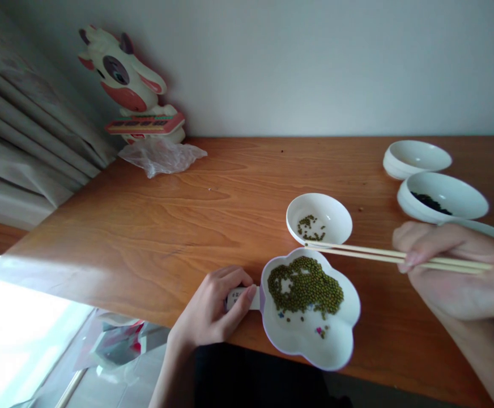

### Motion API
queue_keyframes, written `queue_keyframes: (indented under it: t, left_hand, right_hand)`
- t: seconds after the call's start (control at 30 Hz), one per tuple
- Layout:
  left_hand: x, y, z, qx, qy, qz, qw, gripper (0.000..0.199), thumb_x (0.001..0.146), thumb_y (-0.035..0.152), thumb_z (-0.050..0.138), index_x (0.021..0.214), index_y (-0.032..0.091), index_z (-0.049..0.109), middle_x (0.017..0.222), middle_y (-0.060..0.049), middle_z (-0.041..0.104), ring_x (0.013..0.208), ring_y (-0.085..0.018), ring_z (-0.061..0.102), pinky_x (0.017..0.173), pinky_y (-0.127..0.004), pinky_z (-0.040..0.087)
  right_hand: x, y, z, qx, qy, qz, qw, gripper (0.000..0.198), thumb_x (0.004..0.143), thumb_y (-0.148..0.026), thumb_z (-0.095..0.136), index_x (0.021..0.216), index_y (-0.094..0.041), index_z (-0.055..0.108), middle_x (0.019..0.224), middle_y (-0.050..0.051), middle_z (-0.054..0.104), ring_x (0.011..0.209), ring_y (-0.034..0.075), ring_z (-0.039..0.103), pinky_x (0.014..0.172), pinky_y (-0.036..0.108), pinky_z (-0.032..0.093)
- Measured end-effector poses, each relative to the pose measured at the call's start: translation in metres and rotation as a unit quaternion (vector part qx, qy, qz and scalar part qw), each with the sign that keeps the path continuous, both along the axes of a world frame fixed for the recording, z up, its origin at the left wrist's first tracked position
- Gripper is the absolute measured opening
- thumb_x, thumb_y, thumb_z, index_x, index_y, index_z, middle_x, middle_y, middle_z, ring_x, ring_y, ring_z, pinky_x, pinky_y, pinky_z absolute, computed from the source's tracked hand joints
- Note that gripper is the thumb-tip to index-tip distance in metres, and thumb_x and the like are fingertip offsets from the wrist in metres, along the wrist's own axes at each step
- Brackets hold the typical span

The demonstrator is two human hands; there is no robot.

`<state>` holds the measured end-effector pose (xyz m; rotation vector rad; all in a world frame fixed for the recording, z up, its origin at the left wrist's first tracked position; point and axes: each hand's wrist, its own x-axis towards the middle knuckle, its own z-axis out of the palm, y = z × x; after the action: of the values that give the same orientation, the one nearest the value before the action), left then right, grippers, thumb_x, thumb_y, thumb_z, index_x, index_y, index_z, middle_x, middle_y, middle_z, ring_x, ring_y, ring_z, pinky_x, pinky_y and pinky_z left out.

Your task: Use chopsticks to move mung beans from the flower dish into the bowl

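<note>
My left hand (217, 309) is closed around the short handle of a white flower-shaped dish (329, 345) with a lilac rim. Small green beans, apparently mung beans (310, 286), cover the upper half of the dish; a few tiny coloured pieces lie among them. My right hand (451, 269), slightly blurred, grips a pair of pale wooden chopsticks (357, 253). Their tips are close together between the dish and a small white bowl (338, 218), with what looks like one bean at them. Some green beans rest in that bowl.
At the right, a white bowl (411, 153) stands behind another bowl (470, 198) holding dark bits. A third bowl (487, 226) is partly hidden by my right hand. A cow-shaped toy keyboard (145, 122) and crumpled plastic bag (162, 157) occupy the wooden table's (145, 238) back left.
</note>
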<state>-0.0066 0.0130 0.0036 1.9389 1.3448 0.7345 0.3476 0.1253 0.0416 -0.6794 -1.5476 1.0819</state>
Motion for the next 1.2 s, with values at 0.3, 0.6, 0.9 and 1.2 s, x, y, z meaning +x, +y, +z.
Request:
queue_keyframes:
  t: [0.3,0.6,0.9,1.2]
  left_hand:
    - [0.0,0.0,-0.001,-0.011,0.002,0.001,1.0,0.019,0.105,0.029,0.053,0.091,0.019,0.062,0.087,-0.004,0.068,0.078,-0.017,0.063,0.073,-0.028,0.047]
    - [0.002,0.001,0.003,0.002,-0.003,0.001,1.0,0.019,0.105,0.029,0.052,0.091,0.019,0.061,0.088,-0.003,0.067,0.078,-0.017,0.061,0.072,-0.028,0.045]
    - [0.002,0.0,0.003,0.005,-0.002,0.005,1.0,0.017,0.105,0.03,0.053,0.095,0.02,0.064,0.092,-0.003,0.068,0.079,-0.016,0.061,0.074,-0.028,0.045]
    - [0.002,0.003,0.003,0.017,0.0,-0.008,1.0,0.02,0.106,0.031,0.051,0.096,0.019,0.064,0.09,-0.002,0.069,0.078,-0.015,0.061,0.074,-0.028,0.044]
  right_hand:
    - [0.008,0.005,0.0,0.018,-0.012,-0.036,0.999,0.094,0.103,-0.069,0.002,0.074,-0.028,0.082,0.066,0.013,0.061,0.067,0.032,0.056,0.067,0.052,0.04]
    - [-0.018,-0.021,-0.006,-0.058,-0.061,0.119,0.989,0.091,0.101,-0.077,0.005,0.08,-0.03,0.079,0.058,0.007,0.059,0.056,0.025,0.054,0.057,0.044,0.044]
    - [-0.033,-0.026,-0.006,-0.062,-0.096,0.164,0.98,0.091,0.098,-0.083,0.009,0.077,-0.027,0.077,0.061,0.005,0.062,0.056,0.021,0.055,0.054,0.036,0.044]
    - [-0.033,-0.027,-0.007,-0.052,-0.118,0.225,0.966,0.086,0.103,-0.078,0.016,0.07,-0.024,0.074,0.055,0.004,0.061,0.053,0.018,0.053,0.054,0.033,0.041]
